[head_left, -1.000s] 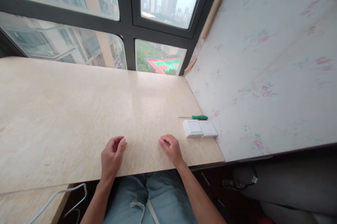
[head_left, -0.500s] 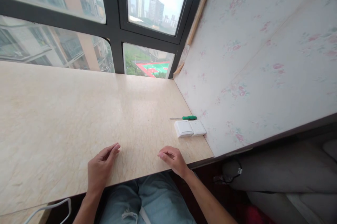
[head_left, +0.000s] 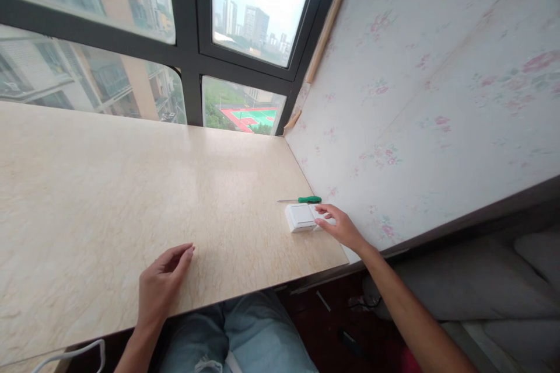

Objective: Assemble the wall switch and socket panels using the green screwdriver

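Right hand [head_left: 342, 228] now beside smooth, boxy switch [head_left: 301, 216]

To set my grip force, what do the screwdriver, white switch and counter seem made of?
Screwdriver: smooth green handle, probably plastic; thin grey shaft, likely metal.
White switch: smooth, uniform, crisp-edged, so probably moulded plastic.
Counter: veined beige with soft window reflections, so polished stone or a lookalike laminate.
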{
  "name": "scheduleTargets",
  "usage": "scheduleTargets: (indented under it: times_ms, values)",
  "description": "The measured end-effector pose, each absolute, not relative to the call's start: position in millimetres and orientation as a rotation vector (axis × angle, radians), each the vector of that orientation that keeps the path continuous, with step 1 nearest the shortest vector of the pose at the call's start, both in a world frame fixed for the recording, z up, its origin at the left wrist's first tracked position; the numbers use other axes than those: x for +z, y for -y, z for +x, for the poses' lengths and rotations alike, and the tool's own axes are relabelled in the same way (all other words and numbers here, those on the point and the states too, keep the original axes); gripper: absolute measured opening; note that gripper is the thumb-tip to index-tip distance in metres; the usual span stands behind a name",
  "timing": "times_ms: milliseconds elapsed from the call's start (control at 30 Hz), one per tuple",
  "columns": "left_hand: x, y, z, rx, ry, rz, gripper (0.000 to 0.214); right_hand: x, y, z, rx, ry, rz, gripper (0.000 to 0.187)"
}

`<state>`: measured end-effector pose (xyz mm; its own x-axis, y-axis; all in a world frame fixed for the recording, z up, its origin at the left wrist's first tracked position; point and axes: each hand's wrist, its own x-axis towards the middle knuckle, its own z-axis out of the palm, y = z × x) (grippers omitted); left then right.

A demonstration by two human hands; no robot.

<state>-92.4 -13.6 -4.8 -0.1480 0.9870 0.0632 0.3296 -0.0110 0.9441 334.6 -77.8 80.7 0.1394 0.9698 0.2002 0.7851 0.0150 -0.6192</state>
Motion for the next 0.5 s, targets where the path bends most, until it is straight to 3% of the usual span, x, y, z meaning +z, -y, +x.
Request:
scheduleTargets:
  times_ms: [133, 200, 333, 500]
  values:
    - [-6, 13, -93, 1.175, -1.570, 1.402, 0.043, 78, 61, 371, 0.435, 1.958, -2.006, 0.086]
    - [-6, 12, -93, 1.171, -1.578, 1.393, 0.045, 75, 55, 382, 0.493, 2.092, -2.094, 0.101]
    - [-6, 11, -93, 1.165, -1.571, 1.380, 0.047, 65, 44, 393, 0.498, 2.182, -2.131, 0.112]
    - [-7, 10, -93, 1.150, -1.560, 1.337, 0.050, 56, 37, 397, 0.431, 2.257, -2.089, 0.109]
